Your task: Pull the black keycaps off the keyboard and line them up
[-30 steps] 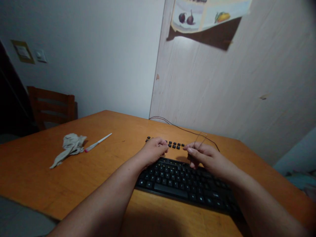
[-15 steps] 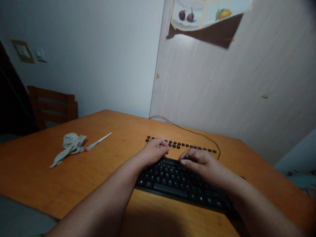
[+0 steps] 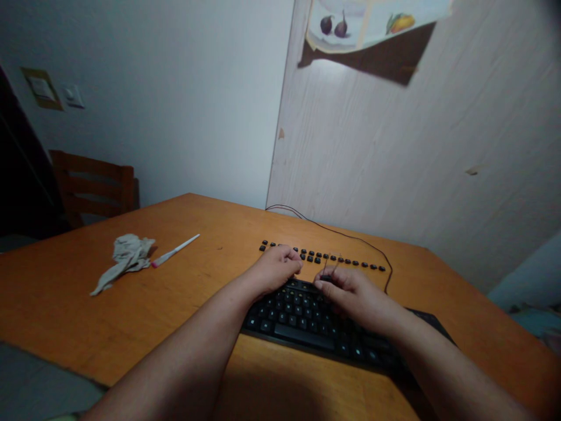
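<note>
the left hand (image 3: 278, 270) lay half curled at the upper left of the black keyboard (image 3: 307, 334) — whether it gripped anything, i couldn't tell. the right hand (image 3: 350, 292) pinched a thin wire tool (image 3: 326, 278) between thumb and fingers, above the keyboard's upper rows. the keyboard sat on the wooden table (image 3: 131, 327), loose keycaps (image 3: 311, 254) lined up just beyond it.

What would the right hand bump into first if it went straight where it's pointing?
Probably the left hand: the right hand's fingers point toward it, near the far edge of the keyboard. Depth is hard to judge, so it might just miss.
</note>
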`<state>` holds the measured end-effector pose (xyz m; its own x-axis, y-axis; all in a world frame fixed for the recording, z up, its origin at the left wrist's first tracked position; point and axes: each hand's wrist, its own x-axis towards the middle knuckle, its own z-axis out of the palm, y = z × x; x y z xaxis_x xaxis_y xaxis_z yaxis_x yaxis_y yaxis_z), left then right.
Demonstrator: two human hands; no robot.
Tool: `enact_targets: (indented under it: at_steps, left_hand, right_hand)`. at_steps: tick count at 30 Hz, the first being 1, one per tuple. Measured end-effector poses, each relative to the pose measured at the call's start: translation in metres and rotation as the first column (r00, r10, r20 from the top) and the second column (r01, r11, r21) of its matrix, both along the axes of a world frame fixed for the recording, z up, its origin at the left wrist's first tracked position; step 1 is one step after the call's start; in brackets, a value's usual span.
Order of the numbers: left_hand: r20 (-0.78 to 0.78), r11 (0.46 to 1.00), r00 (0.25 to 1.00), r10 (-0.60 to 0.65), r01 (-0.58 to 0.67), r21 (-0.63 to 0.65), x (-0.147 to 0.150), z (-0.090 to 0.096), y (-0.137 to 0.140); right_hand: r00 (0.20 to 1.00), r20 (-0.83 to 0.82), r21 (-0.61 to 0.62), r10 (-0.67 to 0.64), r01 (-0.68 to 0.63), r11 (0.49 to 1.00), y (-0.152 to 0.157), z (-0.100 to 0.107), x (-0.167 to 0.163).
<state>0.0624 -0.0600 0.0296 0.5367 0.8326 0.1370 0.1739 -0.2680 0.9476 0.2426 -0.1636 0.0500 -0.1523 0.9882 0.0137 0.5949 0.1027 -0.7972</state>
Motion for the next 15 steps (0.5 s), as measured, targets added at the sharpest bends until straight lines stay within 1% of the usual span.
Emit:
enact_targets:
  at_steps: [2, 4, 6, 9, 12, 15]
  left_hand:
    - [-0.001, 1.000, 1.000, 0.005, -0.005, 0.004, 0.000, 0.001, -0.001]
    - [-0.007, 1.000, 1.000, 0.005, -0.005, 0.011, 0.000, 0.002, -0.002]
    - [-0.016, 1.000, 1.000, -0.005, 0.005, 0.017, 0.000, 0.002, -0.002]
    - [-0.029, 0.999, 0.999, -0.013, 0.014, 0.041, 0.000, 0.001, -0.002]
    - [-0.055, 0.997, 0.999, 0.000, 0.004, 0.075, 0.000, 0.000, -0.002]
    - [-0.083, 0.995, 0.996, 0.011, -0.002, 0.100, 0.000, 0.000, -0.002]
  right_hand:
    - [0.999, 0.015, 0.026, -0.049, 0.049, 0.998, 0.002, -0.003, -0.003]
    - [0.993, 0.046, 0.078, -0.112, 0.108, 0.991, 0.002, -0.006, -0.006]
    - [0.985, 0.085, 0.141, -0.153, 0.140, 0.980, 0.002, -0.008, -0.010]
    - [0.973, 0.160, 0.217, -0.167, 0.130, 0.967, 0.000, -0.010, -0.015]
    - [0.953, 0.235, 0.260, -0.188, 0.125, 0.957, -0.001, -0.013, -0.019]
    - [0.933, 0.264, 0.282, -0.245, 0.169, 0.945, 0.001, -0.015, -0.019]
